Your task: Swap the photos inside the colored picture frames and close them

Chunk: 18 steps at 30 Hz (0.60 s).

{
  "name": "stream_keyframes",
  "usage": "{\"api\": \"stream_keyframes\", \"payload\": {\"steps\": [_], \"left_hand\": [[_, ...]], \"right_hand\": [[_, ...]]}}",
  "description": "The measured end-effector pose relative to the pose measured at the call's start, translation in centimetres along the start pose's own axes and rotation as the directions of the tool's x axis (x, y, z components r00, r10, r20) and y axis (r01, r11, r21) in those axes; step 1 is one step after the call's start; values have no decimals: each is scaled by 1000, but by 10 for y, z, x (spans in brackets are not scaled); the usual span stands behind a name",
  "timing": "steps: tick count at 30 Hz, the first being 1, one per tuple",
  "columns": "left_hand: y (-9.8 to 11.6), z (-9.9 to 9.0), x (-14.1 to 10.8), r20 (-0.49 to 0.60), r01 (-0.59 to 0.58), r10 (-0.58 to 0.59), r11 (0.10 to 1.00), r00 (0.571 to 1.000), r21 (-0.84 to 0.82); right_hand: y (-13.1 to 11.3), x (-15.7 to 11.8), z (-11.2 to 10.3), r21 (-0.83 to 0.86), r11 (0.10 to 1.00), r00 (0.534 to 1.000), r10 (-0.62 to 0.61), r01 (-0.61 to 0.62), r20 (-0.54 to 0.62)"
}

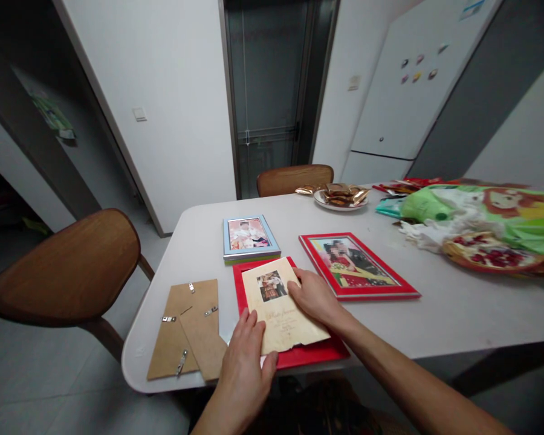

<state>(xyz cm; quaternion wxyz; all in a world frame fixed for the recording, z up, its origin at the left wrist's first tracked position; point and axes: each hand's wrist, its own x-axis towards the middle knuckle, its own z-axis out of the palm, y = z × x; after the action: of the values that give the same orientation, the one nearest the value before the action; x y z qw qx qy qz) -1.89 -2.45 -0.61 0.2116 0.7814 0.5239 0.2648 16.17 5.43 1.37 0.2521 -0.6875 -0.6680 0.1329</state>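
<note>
A cream paper insert (276, 320) with a small printed photo lies tilted over a red picture frame (312, 356), hiding most of its inside. My left hand (247, 356) grips the insert at its lower left edge, fingers along the side and thumb near the bottom. On the upper right edge my right hand (315, 296) pinches the same sheet, thumb on top and the other fingers mostly hidden. To the left rests a brown backing board (163, 344) with metal clips and a stand leg, near my left hand. Another red picture frame (362, 266) with a photo lies right of my right hand.
Behind the insert, a light blue picture frame (249, 235) sits stacked on something green-edged. Farther back are a plate (340, 207) of wrapped snacks, a green bag (471, 208) and an opened pomegranate (489, 254). Wooden chairs (72, 266) stand around the white table (199, 235).
</note>
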Motion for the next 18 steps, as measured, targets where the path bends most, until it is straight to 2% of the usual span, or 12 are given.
{"api": "stream_keyframes", "payload": {"steps": [2, 4, 7, 9, 11, 14, 16, 18], "left_hand": [[2, 2, 1, 1, -4, 4, 999, 1000, 37], [5, 3, 2, 3, -14, 14, 998, 1000, 66], [9, -4, 0, 36, -29, 26, 996, 999, 85], [2, -18, -6, 50, -39, 35, 995, 998, 92], [-16, -38, -16, 26, -24, 21, 992, 999, 120], [-61, -68, -36, -57, 95, -85, 973, 995, 212], [-91, -80, -50, -122, 210, -183, 937, 976, 278], [-112, -86, -61, -148, 243, -209, 928, 967, 283]], "right_hand": [[1, -2, 3, -217, 976, 1000, 3, -7, -20], [2, -4, 7, -343, 940, 999, -19, 4, -41], [4, -6, 9, -407, 912, 996, -78, 50, -53], [2, -7, 8, -398, 915, 993, -101, 70, -57], [-6, -11, 6, -338, 934, 987, -148, 119, -60], [-33, -25, 11, -164, 947, 960, -281, 277, -4], [-59, -38, 22, -51, 919, 919, -386, 390, 77], [-84, -51, 36, 22, 876, 865, -479, 481, 153]]}}
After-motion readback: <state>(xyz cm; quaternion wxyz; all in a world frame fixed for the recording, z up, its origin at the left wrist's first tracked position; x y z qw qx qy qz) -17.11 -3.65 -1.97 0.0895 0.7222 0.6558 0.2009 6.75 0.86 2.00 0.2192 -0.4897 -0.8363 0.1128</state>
